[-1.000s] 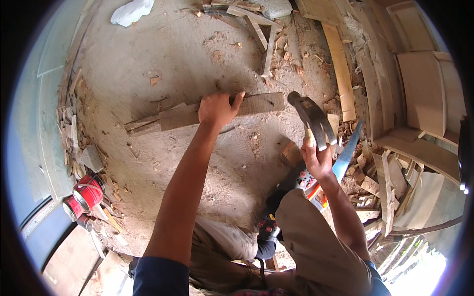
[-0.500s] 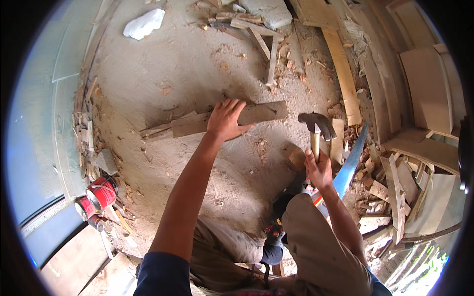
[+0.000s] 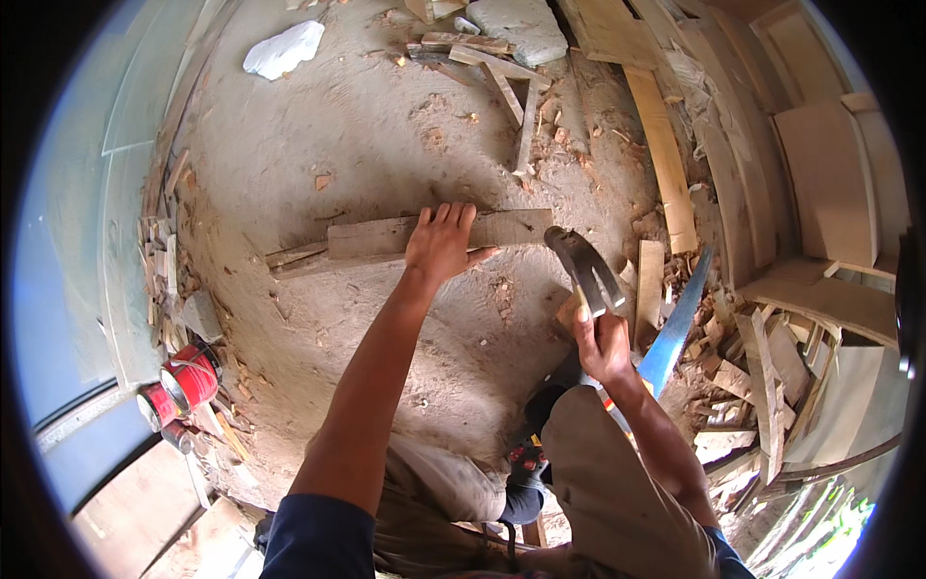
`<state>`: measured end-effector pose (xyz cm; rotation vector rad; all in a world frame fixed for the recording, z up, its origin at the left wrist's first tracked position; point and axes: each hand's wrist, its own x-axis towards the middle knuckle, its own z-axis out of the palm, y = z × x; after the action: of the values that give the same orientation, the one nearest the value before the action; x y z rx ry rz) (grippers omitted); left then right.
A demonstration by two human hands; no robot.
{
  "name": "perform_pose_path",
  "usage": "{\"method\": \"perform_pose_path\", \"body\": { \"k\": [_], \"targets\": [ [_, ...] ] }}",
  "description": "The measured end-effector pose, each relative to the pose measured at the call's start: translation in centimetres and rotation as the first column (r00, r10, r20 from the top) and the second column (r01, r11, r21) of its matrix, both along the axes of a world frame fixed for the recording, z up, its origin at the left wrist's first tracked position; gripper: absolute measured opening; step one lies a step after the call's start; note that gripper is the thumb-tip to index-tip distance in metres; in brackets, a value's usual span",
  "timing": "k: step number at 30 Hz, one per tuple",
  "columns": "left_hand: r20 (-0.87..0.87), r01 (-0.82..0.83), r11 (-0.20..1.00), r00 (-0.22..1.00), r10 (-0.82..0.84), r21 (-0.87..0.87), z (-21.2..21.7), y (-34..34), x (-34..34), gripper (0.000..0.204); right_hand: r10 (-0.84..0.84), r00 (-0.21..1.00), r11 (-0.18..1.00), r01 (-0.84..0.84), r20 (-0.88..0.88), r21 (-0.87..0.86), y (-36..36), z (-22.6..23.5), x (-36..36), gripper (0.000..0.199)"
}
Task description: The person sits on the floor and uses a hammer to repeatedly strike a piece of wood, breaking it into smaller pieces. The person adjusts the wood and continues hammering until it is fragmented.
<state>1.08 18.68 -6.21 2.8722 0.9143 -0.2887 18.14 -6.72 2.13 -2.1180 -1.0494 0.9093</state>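
A short grey-brown wooden board (image 3: 516, 228) lies across the sandy floor in front of me. My left hand (image 3: 441, 241) grips it across the middle, fingers over its top towards the far edge and thumb stretched along the near side. Thinner wood strips (image 3: 299, 259) poke out from under the board's left end. My right hand (image 3: 608, 349) is closed round the handle of a claw hammer (image 3: 585, 268). The hammer's dark metal head is tilted, close to the board's right end; whether they touch I cannot tell. Most of the handle is hidden.
A handsaw (image 3: 678, 323) with a blue blade leans beside my right forearm, near scrap wood (image 3: 762, 386). Long planks (image 3: 662, 159) line the right side. Red cans (image 3: 189, 376) stand at the left wall. Farther off are a white stone (image 3: 284, 50) and nailed wood pieces (image 3: 526, 125).
The hammer has swung left and tilted, bringing its head to the board's right end. The board has shifted slightly left and levelled under my left hand.
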Motion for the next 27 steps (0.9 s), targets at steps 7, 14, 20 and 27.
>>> {"method": "perform_pose_path", "body": {
  "k": [7, 14, 20, 27],
  "targets": [
    [0.045, 0.018, 0.999, 0.999, -0.020, 0.044, -1.2, -0.4, -0.6, 0.087, 0.243, 0.948, 0.954, -0.272, 0.205, 0.127, 2.1, 0.1, 0.0, 0.037],
    [0.107, -0.060, 0.991, 0.993, 0.047, 0.122, -1.5, -0.4, -0.8, 0.083, 0.267, 0.950, 0.953, -0.285, 0.162, 0.098, 2.9, 3.4, -0.3, 0.023],
    [0.083, -0.060, 0.996, 0.995, 0.054, 0.073, -1.6, -0.4, -0.8, 0.079, 0.330, 0.910, 0.894, -0.386, 0.251, 0.226, 2.1, 2.0, 0.3, 0.040],
    [0.083, -0.086, 0.995, 0.993, 0.081, 0.055, -1.6, -0.6, -0.6, 0.086, 0.167, 0.945, 0.986, -0.155, 0.282, -0.066, 1.2, -1.8, 2.4, 0.035]
  ]
}}
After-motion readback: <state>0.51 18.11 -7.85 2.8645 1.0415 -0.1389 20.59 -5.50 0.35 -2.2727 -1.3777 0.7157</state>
